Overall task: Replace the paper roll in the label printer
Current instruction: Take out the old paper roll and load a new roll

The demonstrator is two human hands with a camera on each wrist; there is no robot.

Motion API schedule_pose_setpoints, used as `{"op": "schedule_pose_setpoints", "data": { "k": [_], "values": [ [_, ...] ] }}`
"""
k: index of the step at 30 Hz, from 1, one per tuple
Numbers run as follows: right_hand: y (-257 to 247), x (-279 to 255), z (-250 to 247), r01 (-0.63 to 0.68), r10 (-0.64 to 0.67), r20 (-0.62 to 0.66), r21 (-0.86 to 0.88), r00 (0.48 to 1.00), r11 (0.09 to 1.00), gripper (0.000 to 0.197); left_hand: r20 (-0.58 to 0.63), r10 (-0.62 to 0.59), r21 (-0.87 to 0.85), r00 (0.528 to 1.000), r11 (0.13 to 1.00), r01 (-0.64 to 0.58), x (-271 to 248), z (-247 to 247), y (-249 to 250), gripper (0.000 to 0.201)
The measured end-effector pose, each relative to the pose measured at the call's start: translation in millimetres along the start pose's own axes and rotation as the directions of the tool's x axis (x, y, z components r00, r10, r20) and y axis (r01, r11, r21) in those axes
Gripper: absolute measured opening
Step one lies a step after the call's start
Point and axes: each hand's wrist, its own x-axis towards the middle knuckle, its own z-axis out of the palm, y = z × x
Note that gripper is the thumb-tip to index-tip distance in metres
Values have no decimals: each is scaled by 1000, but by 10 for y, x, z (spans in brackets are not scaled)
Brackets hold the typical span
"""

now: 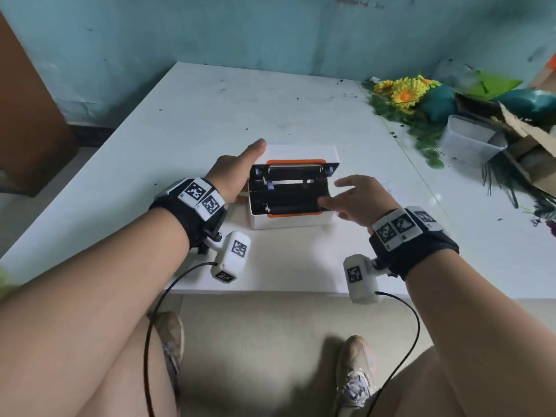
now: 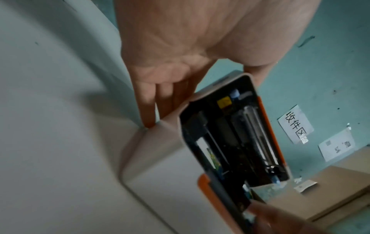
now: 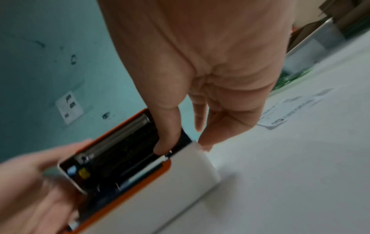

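A white label printer [image 1: 288, 220] with orange trim stands near the front of the white table [image 1: 195, 115], its lid [image 1: 301, 152] swung up and back. The open compartment [image 1: 288, 195] looks dark and I see no paper roll in it. My left hand [image 1: 237, 176] lies against the printer's left side with straight fingers [image 2: 148, 114], the thumb reaching behind the lid's edge. My right hand [image 1: 334, 194] is at the right end, its thumb [image 3: 166, 139] dipped into the compartment and the other fingers [image 3: 208, 137] hanging straight beside the right wall.
Artificial sunflowers and greenery [image 1: 403, 94], a clear plastic tub [image 1: 469, 139] and a torn cardboard box [image 1: 529, 139] crowd the table's right side. The teal wall [image 1: 270, 31] stands behind. The table's front edge [image 1: 270, 291] is just below my wrists.
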Motion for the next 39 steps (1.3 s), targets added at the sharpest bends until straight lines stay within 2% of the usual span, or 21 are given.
{"op": "schedule_pose_setpoints", "data": {
  "k": [4,5,8,9,11,13,15,17,20,22,24,25,28,30,32,34,36,39],
  "values": [
    [-30,-20,31,-6,10,49,-100,999,995,57,-77,-47,53,996,997,51,-130,109,161,64],
    [-52,-21,27,-12,17,52,-96,998,995,57,-74,-61,67,995,996,66,-123,105,175,65],
    [-87,-42,26,-76,77,83,-16,994,997,53,-51,-132,61,990,989,135,119,56,81,102],
    [-82,-49,36,-117,112,110,42,988,992,52,-45,-136,56,990,989,139,232,37,25,106],
    [-70,-65,57,-201,176,154,163,972,966,56,-14,-170,36,985,985,170,160,23,67,97],
    [-74,-82,74,-231,200,149,229,968,946,60,20,-173,-4,985,985,173,-63,31,176,85],
    [-81,-84,72,-225,208,97,219,973,950,58,56,-151,-54,987,987,154,-136,53,180,83],
    [-72,-87,46,-204,205,9,123,979,971,52,72,-149,-174,986,972,159,-142,108,166,86],
    [-21,-82,-39,-165,144,-156,-134,977,977,46,75,-131,-408,989,901,150,-180,298,202,44],
    [-24,-111,-69,-212,148,-254,-249,956,945,51,71,-118,-493,991,859,137,-209,406,233,23],
    [-61,-145,-82,-209,125,-300,-266,946,941,45,100,-101,-529,990,837,139,-193,470,237,22],
    [-97,-162,-72,-157,84,-281,-250,956,956,40,113,-94,-529,989,837,140,-168,500,230,24],
    [-260,-293,30,43,-89,-193,-231,977,972,49,154,-71,-490,986,861,139,-120,553,192,21],
    [-351,-360,141,197,-222,-152,-165,963,966,47,207,-64,-453,976,878,154,-89,573,146,21],
    [-432,-385,255,294,-297,-83,-46,951,955,40,259,-76,-418,963,890,183,-48,558,127,14],
    [-516,-365,356,292,-291,-27,81,956,953,32,226,-95,-358,969,917,174,30,498,116,13],
    [-573,-306,452,213,-220,18,185,975,960,27,126,-87,-335,988,934,126,139,425,97,17],
    [-632,-198,615,107,-118,43,209,992,972,26,32,-75,-385,997,919,82,261,327,60,15]
  ]
}}
